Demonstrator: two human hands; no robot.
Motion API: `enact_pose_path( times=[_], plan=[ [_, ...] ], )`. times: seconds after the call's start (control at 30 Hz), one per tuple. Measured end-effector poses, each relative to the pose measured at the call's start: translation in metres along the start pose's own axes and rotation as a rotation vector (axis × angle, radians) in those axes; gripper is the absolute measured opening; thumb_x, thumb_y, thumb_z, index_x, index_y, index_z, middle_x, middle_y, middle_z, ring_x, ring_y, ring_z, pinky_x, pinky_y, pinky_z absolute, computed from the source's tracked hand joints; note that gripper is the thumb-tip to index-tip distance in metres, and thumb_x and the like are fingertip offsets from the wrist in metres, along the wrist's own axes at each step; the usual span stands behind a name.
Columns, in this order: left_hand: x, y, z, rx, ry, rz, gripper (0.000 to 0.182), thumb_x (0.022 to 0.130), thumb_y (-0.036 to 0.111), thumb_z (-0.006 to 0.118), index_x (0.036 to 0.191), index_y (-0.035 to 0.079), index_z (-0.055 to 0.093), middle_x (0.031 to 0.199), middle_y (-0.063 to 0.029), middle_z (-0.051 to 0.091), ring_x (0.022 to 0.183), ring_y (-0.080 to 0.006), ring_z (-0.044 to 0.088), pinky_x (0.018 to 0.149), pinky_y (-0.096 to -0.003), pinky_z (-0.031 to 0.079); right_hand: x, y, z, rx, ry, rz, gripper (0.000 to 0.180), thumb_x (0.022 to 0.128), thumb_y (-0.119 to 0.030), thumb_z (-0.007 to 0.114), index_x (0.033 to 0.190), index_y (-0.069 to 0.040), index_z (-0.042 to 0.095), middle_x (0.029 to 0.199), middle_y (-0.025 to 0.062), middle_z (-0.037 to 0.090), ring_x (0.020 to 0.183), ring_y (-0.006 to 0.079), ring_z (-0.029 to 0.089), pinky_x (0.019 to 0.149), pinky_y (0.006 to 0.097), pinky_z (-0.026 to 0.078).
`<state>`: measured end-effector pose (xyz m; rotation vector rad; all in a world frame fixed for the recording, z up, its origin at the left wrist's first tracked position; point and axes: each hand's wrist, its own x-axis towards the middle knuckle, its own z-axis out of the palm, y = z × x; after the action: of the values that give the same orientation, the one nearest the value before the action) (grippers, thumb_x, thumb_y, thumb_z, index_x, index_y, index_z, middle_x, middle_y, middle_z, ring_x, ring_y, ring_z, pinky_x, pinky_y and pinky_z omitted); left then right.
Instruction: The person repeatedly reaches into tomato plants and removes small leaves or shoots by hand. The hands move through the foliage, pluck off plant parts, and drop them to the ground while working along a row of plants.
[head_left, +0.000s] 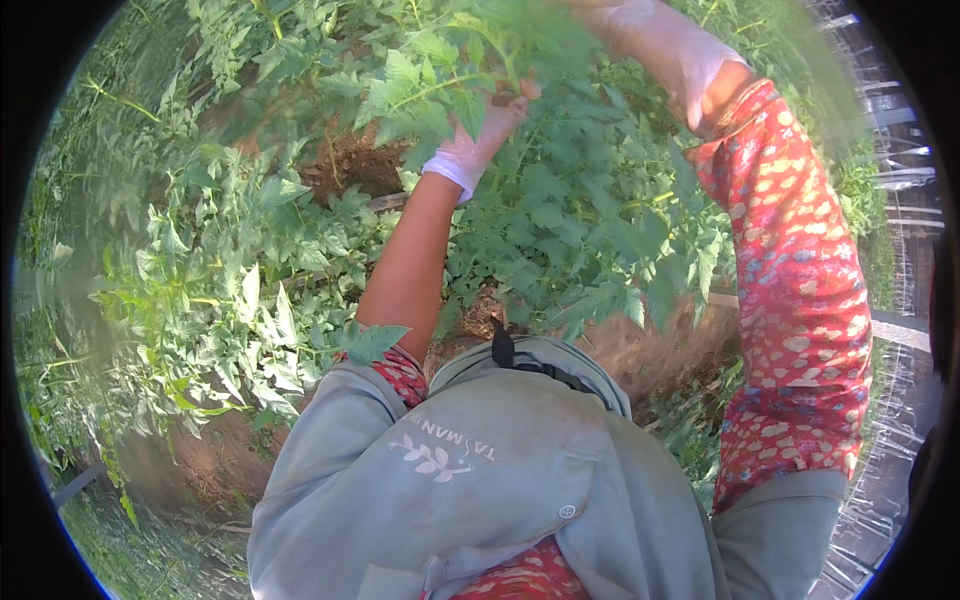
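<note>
My left hand (487, 135), in a thin translucent glove, is raised among the tomato plants (555, 195) at the upper middle. Its fingertips are at a green stem (511, 67) with toothed leaves, and leaves partly cover them; whether they grip the stem is unclear. My right hand (611, 19), gloved the same way, reaches to the top edge of the picture. Its fingers are hidden by blurred foliage and the edge, so what they touch cannot be told.
Dense leafy plants (217, 247) spread on the left. Brown soil (352, 165) shows between them and before my body. Shiny plastic strips (900, 180) run along the right rim, beside a pale bar (900, 330).
</note>
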<state>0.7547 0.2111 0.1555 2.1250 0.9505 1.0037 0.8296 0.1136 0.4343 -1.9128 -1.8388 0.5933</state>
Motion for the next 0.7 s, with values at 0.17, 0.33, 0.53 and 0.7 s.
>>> enact_pose_path(
  times=[0.17,0.33,0.53,0.7],
  plan=[
    [-0.032,0.005,-0.055,-0.805,-0.136,-0.324,0.053,0.082,0.015,0.072,0.129,0.002,0.048,0.123,-0.0161,0.058,0.109,-0.0219,0.058,0.093,-0.0313,0.047,-0.054,-0.061,-0.033,0.187,-0.089,0.065,0.053,0.093,-0.047,0.051,0.135,-0.015,0.049,0.13,0.0118,0.056,0.122,0.0259,0.047,0.101,0.0388,0.039],
    [-0.067,0.009,-0.104,-0.58,-0.021,-0.386,0.039,0.089,0.006,0.062,0.126,0.0,0.051,0.115,-0.0089,0.063,0.1,-0.0164,0.06,0.088,-0.0282,0.047,-0.124,-0.05,-0.038,-0.239,0.02,-0.311,0.04,0.093,-0.029,0.049,0.129,-0.013,0.052,0.128,0.0118,0.054,0.105,0.0248,0.056,0.083,0.035,0.048],
    [-0.131,0.067,-0.11,-0.576,0.518,-0.237,0.023,0.092,0.005,0.056,0.114,0.0,0.06,0.113,-0.0112,0.065,0.1,-0.0196,0.063,0.088,-0.0306,0.05,-0.236,-0.005,-0.01,-0.344,-0.149,-0.502,0.036,0.091,-0.032,0.053,0.12,-0.011,0.057,0.116,0.0103,0.058,0.095,0.0242,0.059,0.076,0.0345,0.05],
    [-0.15,0.181,-0.087,-0.435,0.762,-0.024,0.018,0.086,0.009,0.065,0.103,0.004,0.065,0.109,-0.009,0.066,0.099,-0.0195,0.061,0.087,-0.0345,0.052,-0.326,0.023,-0.031,-0.3,-0.215,-0.508,0.035,0.088,-0.035,0.056,0.113,-0.01,0.061,0.105,0.009,0.062,0.087,0.0237,0.061,0.071,0.0341,0.052]
  ],
)
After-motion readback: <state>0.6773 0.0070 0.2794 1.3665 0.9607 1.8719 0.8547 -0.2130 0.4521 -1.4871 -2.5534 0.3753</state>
